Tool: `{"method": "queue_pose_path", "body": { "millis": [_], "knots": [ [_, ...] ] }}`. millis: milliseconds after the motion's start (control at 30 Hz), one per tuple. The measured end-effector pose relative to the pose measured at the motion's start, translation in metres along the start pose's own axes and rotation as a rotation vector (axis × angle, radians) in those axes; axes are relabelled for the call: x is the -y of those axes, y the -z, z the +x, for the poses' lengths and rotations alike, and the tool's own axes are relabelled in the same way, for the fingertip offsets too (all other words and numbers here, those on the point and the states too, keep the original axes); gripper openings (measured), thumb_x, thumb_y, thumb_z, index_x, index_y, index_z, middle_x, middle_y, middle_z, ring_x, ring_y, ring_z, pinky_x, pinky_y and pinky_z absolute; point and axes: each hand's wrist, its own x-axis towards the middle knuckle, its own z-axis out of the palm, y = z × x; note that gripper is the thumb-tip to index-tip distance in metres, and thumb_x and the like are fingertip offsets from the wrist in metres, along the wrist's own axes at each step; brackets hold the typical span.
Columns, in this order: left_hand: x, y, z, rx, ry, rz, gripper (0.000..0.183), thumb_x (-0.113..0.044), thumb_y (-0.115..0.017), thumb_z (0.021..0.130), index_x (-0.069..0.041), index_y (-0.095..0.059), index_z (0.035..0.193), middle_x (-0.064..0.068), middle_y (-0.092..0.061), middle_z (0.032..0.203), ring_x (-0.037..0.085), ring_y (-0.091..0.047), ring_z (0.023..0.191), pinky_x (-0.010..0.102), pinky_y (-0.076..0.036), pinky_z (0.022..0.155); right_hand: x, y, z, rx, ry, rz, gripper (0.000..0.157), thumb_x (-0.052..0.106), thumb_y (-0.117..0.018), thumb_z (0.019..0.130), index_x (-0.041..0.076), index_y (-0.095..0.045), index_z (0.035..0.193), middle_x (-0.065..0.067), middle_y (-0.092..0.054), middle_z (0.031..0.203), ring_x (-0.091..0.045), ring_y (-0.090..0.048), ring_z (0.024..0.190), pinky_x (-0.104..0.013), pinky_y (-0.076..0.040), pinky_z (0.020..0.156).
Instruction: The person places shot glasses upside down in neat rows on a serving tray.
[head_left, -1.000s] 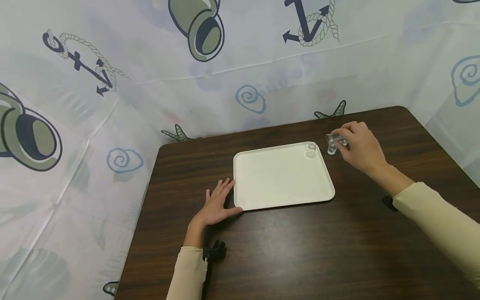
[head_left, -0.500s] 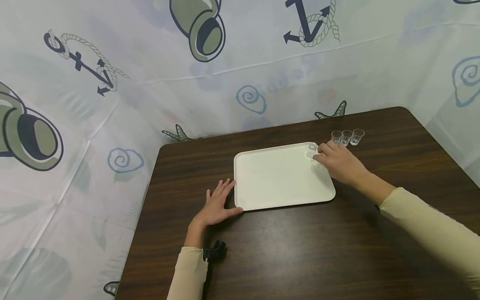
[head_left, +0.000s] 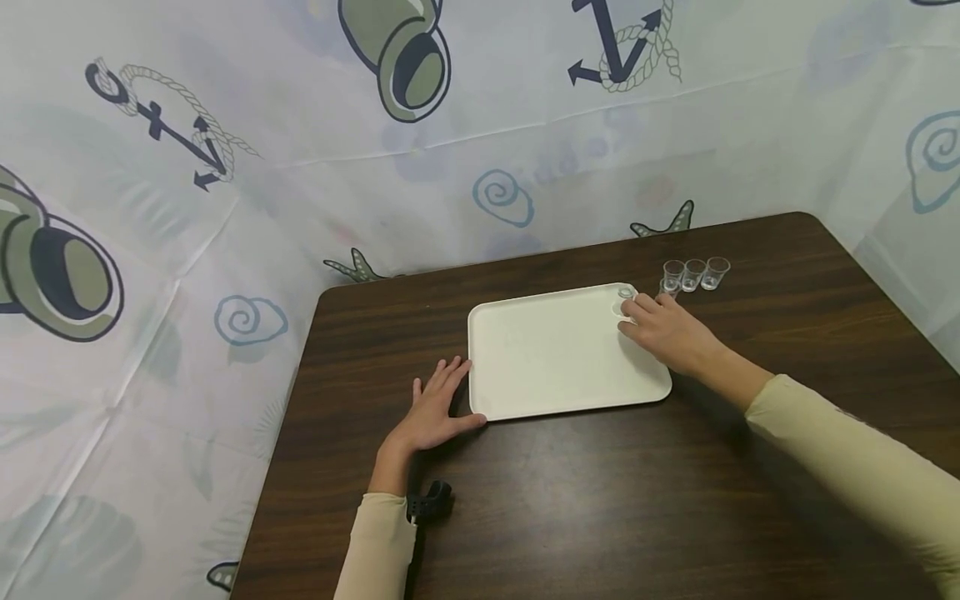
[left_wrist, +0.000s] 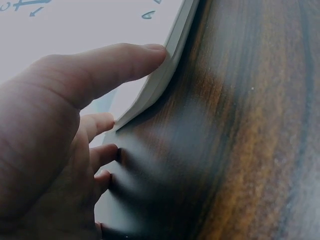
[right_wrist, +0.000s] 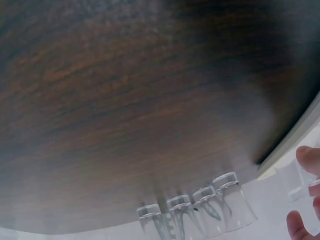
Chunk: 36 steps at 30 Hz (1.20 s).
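Observation:
A cream-white rectangular tray (head_left: pixel 555 358) lies on the dark wooden table. My left hand (head_left: pixel 431 417) has its fingers spread, with thumb and fingertips touching the tray's left edge near the front corner. Over the tray's right side, my right hand (head_left: pixel 671 333) pinches a small clear shot glass (right_wrist: pixel 294 182) between thumb and fingers; in the head view the hand mostly hides it. Another clear shot glass (head_left: pixel 625 294) stands in the tray's far right corner, just beyond the right fingertips. I cannot tell whether the held glass touches the tray.
Several more clear shot glasses (head_left: pixel 693 273) stand close together on the table (head_left: pixel 585 492), right of the tray near the far edge. A patterned cloth (head_left: pixel 450 192) hangs behind the table and along its sides.
From the group of glasses on the table, my right hand has moved left and toward me, over the tray, with a shot glass. The left hand has stayed put.

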Motion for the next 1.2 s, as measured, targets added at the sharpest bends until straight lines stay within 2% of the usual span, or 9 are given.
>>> {"method": "queue_pose_path", "body": {
  "millis": [167, 367, 600, 700, 833, 1033, 1200],
  "knots": [
    [-0.001, 0.001, 0.000, -0.006, -0.006, -0.009, 0.094, -0.055, -0.069, 0.085, -0.024, -0.019, 0.159, 0.008, -0.015, 0.163, 0.031, -0.002, 0.150, 0.068, 0.004, 0.108, 0.001, 0.003, 0.004, 0.011, 0.027, -0.016, 0.028, -0.011, -0.075, 0.076, 0.001, -0.065, 0.099, -0.016, -0.052, 0.109, -0.032, -0.045, 0.093, -0.043, -0.040, 0.068],
    [0.000, 0.001, -0.001, -0.007, -0.007, -0.003, 0.096, -0.058, -0.069, 0.085, -0.024, -0.019, 0.159, 0.009, -0.015, 0.163, 0.031, -0.002, 0.150, 0.069, 0.004, 0.108, 0.000, 0.003, 0.004, 0.017, 0.047, -0.026, 0.024, -0.007, -0.075, 0.078, 0.002, -0.065, 0.098, -0.015, -0.053, 0.109, -0.032, -0.046, 0.092, -0.042, -0.040, 0.069],
    [0.000, 0.000, 0.001, -0.012, -0.006, -0.007, 0.095, -0.055, -0.070, 0.085, -0.024, -0.019, 0.159, 0.008, -0.016, 0.163, 0.031, -0.002, 0.150, 0.069, 0.004, 0.108, 0.000, 0.004, 0.002, -0.005, 0.051, 0.011, 0.032, -0.007, -0.075, 0.076, 0.006, -0.064, 0.103, -0.015, -0.053, 0.114, -0.033, -0.047, 0.097, -0.044, -0.040, 0.073],
    [-0.001, -0.001, 0.001, -0.014, -0.005, -0.006, 0.095, -0.057, -0.069, 0.085, -0.024, -0.019, 0.159, 0.008, -0.016, 0.163, 0.031, -0.002, 0.150, 0.069, 0.004, 0.108, 0.000, 0.005, 0.002, -0.018, 0.053, 0.025, 0.029, -0.003, -0.071, 0.079, 0.007, -0.065, 0.105, -0.015, -0.054, 0.114, -0.034, -0.048, 0.098, -0.044, -0.040, 0.073],
    [0.000, -0.002, 0.001, -0.018, -0.004, -0.002, 0.095, -0.058, -0.068, 0.085, -0.024, -0.019, 0.159, 0.007, -0.016, 0.163, 0.030, -0.002, 0.150, 0.069, 0.003, 0.108, -0.001, 0.006, 0.002, -0.051, 0.047, 0.053, 0.026, 0.004, -0.067, 0.080, 0.007, -0.067, 0.105, -0.015, -0.056, 0.112, -0.034, -0.050, 0.097, -0.045, -0.042, 0.072],
    [0.000, -0.003, 0.001, -0.023, 0.003, 0.001, 0.095, -0.057, -0.069, 0.085, -0.024, -0.019, 0.159, 0.006, -0.015, 0.163, 0.029, -0.002, 0.150, 0.069, 0.004, 0.108, -0.003, 0.013, 0.002, -0.088, 0.009, 0.078, 0.032, 0.013, -0.075, 0.078, 0.007, -0.069, 0.109, -0.014, -0.058, 0.112, -0.035, -0.052, 0.096, -0.046, -0.045, 0.075],
    [0.000, -0.004, 0.001, -0.019, 0.006, -0.005, 0.094, -0.054, -0.070, 0.085, -0.024, -0.019, 0.159, 0.005, -0.014, 0.163, 0.029, -0.001, 0.150, 0.068, 0.005, 0.108, -0.007, 0.019, 0.002, -0.173, -0.036, 0.140, 0.032, 0.021, -0.075, 0.082, 0.007, -0.069, 0.110, -0.014, -0.058, 0.110, -0.033, -0.053, 0.093, -0.047, -0.045, 0.074]
  ]
}}
